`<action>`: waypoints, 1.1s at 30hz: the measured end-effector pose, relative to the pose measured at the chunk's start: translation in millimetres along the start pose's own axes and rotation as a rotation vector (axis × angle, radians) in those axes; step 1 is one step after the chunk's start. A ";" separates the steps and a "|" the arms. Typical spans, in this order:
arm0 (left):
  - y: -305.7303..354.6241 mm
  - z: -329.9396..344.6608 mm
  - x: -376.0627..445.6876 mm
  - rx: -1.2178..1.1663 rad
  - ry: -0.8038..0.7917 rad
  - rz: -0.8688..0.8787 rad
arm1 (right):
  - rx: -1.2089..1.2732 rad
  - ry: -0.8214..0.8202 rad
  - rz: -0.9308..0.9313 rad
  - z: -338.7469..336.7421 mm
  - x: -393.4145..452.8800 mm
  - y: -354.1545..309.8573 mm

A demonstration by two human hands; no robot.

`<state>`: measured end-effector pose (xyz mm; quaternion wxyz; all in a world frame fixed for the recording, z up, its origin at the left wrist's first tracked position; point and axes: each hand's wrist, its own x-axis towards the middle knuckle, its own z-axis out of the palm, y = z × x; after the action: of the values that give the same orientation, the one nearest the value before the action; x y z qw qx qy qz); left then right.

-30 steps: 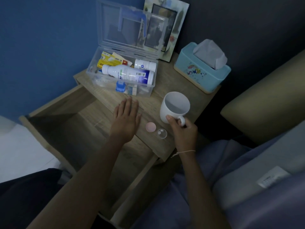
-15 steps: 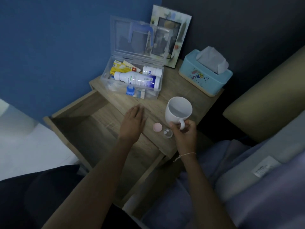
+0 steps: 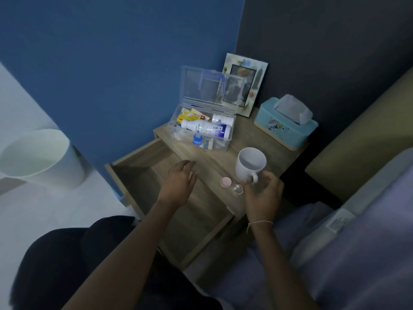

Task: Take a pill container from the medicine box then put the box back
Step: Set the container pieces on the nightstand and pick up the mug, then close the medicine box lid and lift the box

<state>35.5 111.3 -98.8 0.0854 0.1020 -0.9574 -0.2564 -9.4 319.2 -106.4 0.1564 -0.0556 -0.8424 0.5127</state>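
The clear medicine box [image 3: 176,125] stands on the wooden nightstand with its lid up against the blue wall. Bottles and packets lie inside it. A small clear pill container [image 3: 238,189] with white pills sits uncapped near the nightstand's front edge, its pink lid [image 3: 225,181] just left of it. My left hand [image 3: 178,183] hovers palm down over the nightstand's front edge and the open drawer [image 3: 136,168], holding nothing. My right hand [image 3: 263,194] is beside the handle of a white mug [image 3: 251,164], fingers apart and loose around it.
A blue tissue box [image 3: 283,128] and a photo frame [image 3: 245,83] stand at the back of the nightstand. A white bin [image 3: 40,157] is on the floor at left. Bedding [image 3: 346,253] and a headboard fill the right side.
My right hand has loosened from the mug handle and drawn back slightly. My left hand lifted off the nightstand top. The camera pulled back and higher.
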 end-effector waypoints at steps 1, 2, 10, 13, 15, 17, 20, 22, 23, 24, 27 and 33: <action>0.5 -5.0 -0.1 0.003 0.017 0.015 | -0.008 0.008 -0.078 -0.2 -3.3 -6.2; 1.3 -10.1 1.1 0.002 0.032 0.030 | -0.005 -0.006 -0.144 0.9 -5.2 -12.7; -3.7 -47.9 67.0 -0.075 0.147 0.067 | -0.013 -0.185 -0.339 49.2 47.2 -76.5; -14.1 -63.1 120.6 -0.151 0.185 0.051 | -0.010 -0.226 -0.333 80.1 107.3 -106.0; -22.3 -71.5 162.2 -0.189 0.199 0.033 | -0.014 -0.219 -0.336 101.4 148.2 -123.5; -29.7 -76.8 204.3 -0.231 0.208 0.004 | 0.006 -0.188 -0.329 120.4 184.1 -136.4; -35.4 -82.1 255.1 -0.293 0.194 -0.045 | 0.023 -0.175 -0.267 142.9 227.0 -142.4; -38.8 -81.5 283.6 -0.335 0.171 -0.068 | 0.031 -0.220 -0.165 157.4 251.6 -138.4; -40.3 -80.4 294.4 -0.350 0.158 -0.080 | 0.048 -0.266 -0.088 163.5 260.0 -135.3; -42.8 -77.4 303.4 -0.367 0.148 -0.090 | 0.065 -0.321 -0.001 170.0 265.5 -131.2; -44.1 -67.9 314.5 -0.408 0.132 -0.098 | 0.132 -0.430 0.163 181.7 272.4 -118.2; -39.1 -72.1 298.7 -0.466 0.240 -0.155 | 0.323 -0.381 0.315 167.0 265.2 -125.9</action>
<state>-231.1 -27.5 -23.9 0.1997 0.1823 -0.8450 -0.4615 -305.0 186.4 -11.7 -0.0791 -0.0629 -0.7450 0.6593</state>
